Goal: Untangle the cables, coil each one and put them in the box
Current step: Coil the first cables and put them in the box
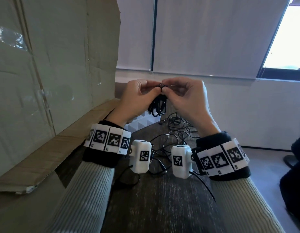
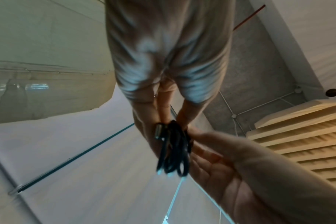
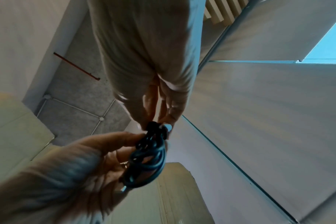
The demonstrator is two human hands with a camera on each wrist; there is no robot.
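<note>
I hold a coiled black cable [image 1: 158, 105] up between both hands above the dark table [image 1: 162, 199]. My left hand [image 1: 152, 89] pinches the top of the coil from the left. From the right, my right hand [image 1: 167, 89] pinches the same top, where a metal USB plug [image 1: 161, 85] sticks up. In the left wrist view the coil [image 2: 173, 151] hangs below my left fingers [image 2: 153, 119], and the right hand [image 2: 211, 145] meets it from the lower right. The right wrist view shows the coil [image 3: 148, 163] and plug [image 3: 168, 128]. A big cardboard box [image 1: 45, 81] stands at the left.
More thin black cables [image 1: 176, 132] lie tangled on the table beneath my hands. A white ridged foam piece [image 1: 142, 123] sits by the box's lowered flap [image 1: 45, 148]. Someone's dark clothing [image 1: 295, 165] shows at the right edge; a blind-covered window wall is behind.
</note>
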